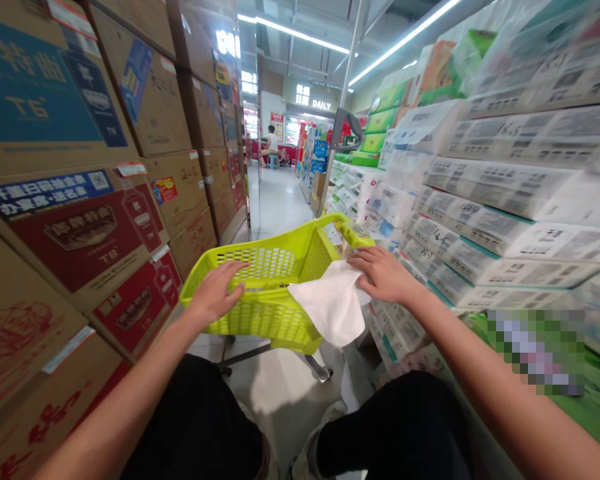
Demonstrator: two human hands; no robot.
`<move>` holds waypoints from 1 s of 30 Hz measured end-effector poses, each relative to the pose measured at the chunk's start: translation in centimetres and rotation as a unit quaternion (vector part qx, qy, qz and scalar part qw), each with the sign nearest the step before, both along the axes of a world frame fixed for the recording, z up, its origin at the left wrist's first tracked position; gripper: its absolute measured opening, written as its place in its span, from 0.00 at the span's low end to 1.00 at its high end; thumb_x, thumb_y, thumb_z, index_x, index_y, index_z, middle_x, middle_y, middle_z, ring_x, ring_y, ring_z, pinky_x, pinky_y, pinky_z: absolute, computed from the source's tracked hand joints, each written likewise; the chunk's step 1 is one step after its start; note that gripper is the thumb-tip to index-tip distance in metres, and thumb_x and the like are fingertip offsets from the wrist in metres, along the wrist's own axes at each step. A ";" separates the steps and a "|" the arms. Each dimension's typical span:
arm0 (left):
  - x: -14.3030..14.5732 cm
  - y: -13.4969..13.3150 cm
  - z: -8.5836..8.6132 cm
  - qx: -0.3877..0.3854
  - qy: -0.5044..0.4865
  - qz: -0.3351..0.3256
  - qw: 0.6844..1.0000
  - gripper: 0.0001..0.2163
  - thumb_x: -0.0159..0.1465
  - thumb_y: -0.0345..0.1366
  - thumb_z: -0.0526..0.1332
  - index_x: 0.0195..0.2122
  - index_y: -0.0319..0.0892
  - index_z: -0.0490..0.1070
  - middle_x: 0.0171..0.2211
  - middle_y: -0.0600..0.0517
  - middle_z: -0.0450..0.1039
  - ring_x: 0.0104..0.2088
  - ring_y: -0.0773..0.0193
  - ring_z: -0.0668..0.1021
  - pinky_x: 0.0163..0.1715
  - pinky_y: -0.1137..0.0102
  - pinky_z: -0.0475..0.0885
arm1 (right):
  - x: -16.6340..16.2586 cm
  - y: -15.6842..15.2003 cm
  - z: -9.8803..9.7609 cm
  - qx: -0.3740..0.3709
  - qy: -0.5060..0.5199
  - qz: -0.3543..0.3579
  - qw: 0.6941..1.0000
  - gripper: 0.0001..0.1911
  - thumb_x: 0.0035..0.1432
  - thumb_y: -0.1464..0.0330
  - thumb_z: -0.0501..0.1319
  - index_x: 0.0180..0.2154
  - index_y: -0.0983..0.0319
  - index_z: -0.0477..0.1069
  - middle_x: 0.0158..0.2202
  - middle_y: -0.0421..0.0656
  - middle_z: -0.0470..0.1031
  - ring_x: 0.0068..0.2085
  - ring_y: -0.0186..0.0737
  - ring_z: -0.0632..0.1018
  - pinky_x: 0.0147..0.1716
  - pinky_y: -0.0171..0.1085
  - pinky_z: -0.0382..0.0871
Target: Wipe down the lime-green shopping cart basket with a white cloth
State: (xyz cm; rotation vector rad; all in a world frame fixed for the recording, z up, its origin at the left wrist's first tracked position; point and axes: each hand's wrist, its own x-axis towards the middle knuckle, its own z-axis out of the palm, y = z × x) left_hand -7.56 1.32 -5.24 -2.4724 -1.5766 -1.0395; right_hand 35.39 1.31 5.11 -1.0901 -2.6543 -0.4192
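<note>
A lime-green plastic shopping basket cart point(260, 317) stands on wheels in a shop aisle right in front of my knees. My left hand point(215, 291) rests on its near left rim, fingers stretched out and flat. My right hand point(383, 273) lies on the right rim, fingers pressing a white cloth point(333, 303) that drapes over the basket's near right corner. The basket's inside looks bare as far as I can see.
Stacked cardboard boxes point(75, 220) wall the left side. Wrapped tissue packs point(500, 193) are piled on the right. A metal pole point(345, 100) rises behind the basket. The tiled aisle point(277, 200) runs ahead, and a person point(271, 145) sits far off.
</note>
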 end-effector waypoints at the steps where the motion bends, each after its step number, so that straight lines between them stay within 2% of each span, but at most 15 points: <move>1: 3.2 -1.0 0.9 0.016 -0.026 -0.025 0.999 0.23 0.69 0.43 0.51 0.62 0.43 0.67 0.61 0.44 0.70 0.63 0.51 0.70 0.66 0.56 0.62 | -0.5 0.0 -0.1 -0.011 -0.006 -0.003 1.000 0.22 0.61 0.68 0.58 0.56 0.62 0.75 0.56 0.51 0.76 0.61 0.54 0.71 0.64 0.52 0.58; 4: 12.3 -3.2 2.6 0.035 -0.016 -0.082 0.996 0.25 0.68 0.47 0.56 0.65 0.45 0.64 0.61 0.44 0.70 0.63 0.50 0.70 0.67 0.56 0.60 | -2.3 -0.2 -1.2 -0.028 -0.019 -0.029 0.999 0.22 0.61 0.72 0.56 0.56 0.63 0.74 0.52 0.51 0.79 0.54 0.50 0.75 0.59 0.47 0.63; 6: 16.0 -3.5 2.6 0.014 -0.002 -0.088 0.996 0.27 0.67 0.49 0.58 0.64 0.43 0.65 0.58 0.41 0.72 0.59 0.47 0.73 0.63 0.55 0.64 | -3.2 -0.4 -1.9 -0.022 -0.016 -0.051 0.998 0.22 0.62 0.73 0.56 0.56 0.63 0.74 0.51 0.51 0.79 0.52 0.49 0.77 0.57 0.46 0.64; 7: 16.9 -3.2 2.4 -0.006 0.007 -0.095 0.995 0.25 0.67 0.48 0.58 0.63 0.44 0.66 0.56 0.40 0.73 0.57 0.47 0.75 0.60 0.55 0.66 | -3.4 -0.5 -2.1 -0.021 -0.014 -0.058 0.998 0.21 0.62 0.73 0.56 0.56 0.63 0.74 0.50 0.51 0.79 0.52 0.49 0.77 0.56 0.45 0.64; 9: 17.0 -2.2 1.5 -0.041 0.011 -0.085 0.995 0.24 0.68 0.47 0.58 0.63 0.45 0.67 0.54 0.40 0.75 0.53 0.47 0.77 0.55 0.57 0.69 | -3.1 -0.5 -2.1 -0.023 -0.009 -0.070 0.997 0.18 0.63 0.73 0.56 0.53 0.62 0.75 0.48 0.51 0.80 0.50 0.48 0.78 0.54 0.44 0.65; 12: 14.5 -0.9 -0.4 -0.061 0.026 -0.010 0.998 0.25 0.68 0.51 0.56 0.60 0.43 0.69 0.53 0.39 0.76 0.50 0.48 0.79 0.49 0.59 0.71 | -1.2 0.0 -1.4 -0.023 0.026 -0.102 0.994 0.15 0.63 0.73 0.54 0.46 0.61 0.77 0.44 0.50 0.80 0.47 0.48 0.78 0.51 0.42 0.67; 14: 12.9 -0.7 -1.7 -0.059 0.060 0.035 0.996 0.24 0.68 0.54 0.55 0.52 0.41 0.74 0.44 0.39 0.80 0.45 0.48 0.80 0.44 0.61 0.71 | 0.5 0.5 -1.0 -0.034 0.083 -0.095 0.991 0.15 0.61 0.74 0.53 0.43 0.60 0.77 0.43 0.48 0.80 0.46 0.47 0.78 0.49 0.41 0.68; 16: 12.1 -1.0 -2.6 -0.037 0.095 0.045 0.994 0.22 0.68 0.54 0.53 0.45 0.42 0.76 0.39 0.40 0.80 0.41 0.50 0.81 0.40 0.62 0.70 | 2.1 1.1 -0.9 -0.040 0.186 -0.080 0.979 0.16 0.59 0.74 0.52 0.40 0.60 0.77 0.41 0.46 0.81 0.44 0.45 0.79 0.46 0.41 0.70; 18: 12.0 -1.4 -3.1 -0.019 0.113 0.056 0.992 0.20 0.67 0.53 0.54 0.41 0.42 0.76 0.36 0.41 0.80 0.38 0.50 0.80 0.36 0.63 0.68 | 3.3 1.8 -1.0 -0.034 0.333 -0.105 0.936 0.15 0.58 0.72 0.52 0.37 0.61 0.78 0.36 0.44 0.81 0.39 0.45 0.79 0.42 0.41 0.72; 19: 12.1 -1.5 -3.2 -0.015 0.116 0.063 0.991 0.20 0.67 0.53 0.54 0.39 0.42 0.76 0.35 0.41 0.79 0.37 0.51 0.80 0.35 0.63 0.67 | 3.9 2.1 -1.0 -0.039 0.413 -0.131 0.901 0.15 0.57 0.70 0.53 0.36 0.61 0.78 0.33 0.44 0.81 0.37 0.44 0.79 0.40 0.41 0.72; 22: 12.0 -1.6 -3.2 -0.006 0.119 0.061 0.991 0.20 0.66 0.53 0.54 0.40 0.42 0.77 0.35 0.41 0.79 0.37 0.51 0.79 0.34 0.64 0.65 | 5.4 3.3 -1.0 -0.124 0.613 -0.191 0.757 0.14 0.53 0.65 0.58 0.38 0.62 0.78 0.29 0.43 0.80 0.29 0.41 0.78 0.33 0.39 0.74; 24: 11.5 -1.4 -3.2 -0.003 0.116 0.052 0.992 0.22 0.65 0.54 0.54 0.41 0.43 0.78 0.35 0.42 0.79 0.37 0.51 0.79 0.33 0.63 0.65 | 6.2 4.1 -0.9 -0.181 0.681 -0.195 0.682 0.14 0.52 0.64 0.59 0.40 0.61 0.76 0.28 0.41 0.79 0.27 0.41 0.78 0.32 0.41 0.75; 25: 11.1 -1.2 -3.2 -0.002 0.114 0.051 0.992 0.22 0.65 0.54 0.53 0.40 0.43 0.79 0.35 0.42 0.79 0.37 0.51 0.79 0.33 0.63 0.64 | 6.6 4.4 -0.9 -0.199 0.695 -0.186 0.665 0.14 0.53 0.63 0.59 0.41 0.60 0.76 0.27 0.41 0.79 0.27 0.42 0.78 0.32 0.43 0.77; 26: 10.7 -1.0 -3.3 -0.002 0.113 0.053 0.992 0.23 0.65 0.55 0.53 0.40 0.43 0.79 0.34 0.42 0.78 0.37 0.51 0.78 0.33 0.64 0.64 | 6.9 4.8 -0.8 -0.213 0.699 -0.174 0.661 0.14 0.55 0.62 0.58 0.40 0.60 0.75 0.27 0.42 0.79 0.28 0.44 0.79 0.33 0.46 0.78; 30: 8.1 0.4 -3.3 -0.012 0.120 0.056 0.991 0.25 0.67 0.56 0.49 0.36 0.44 0.80 0.32 0.43 0.77 0.36 0.52 0.77 0.33 0.64 0.62 | 7.0 5.6 -0.7 -0.236 0.676 -0.115 0.688 0.16 0.59 0.59 0.53 0.40 0.59 0.74 0.29 0.45 0.79 0.35 0.50 0.81 0.38 0.53 0.79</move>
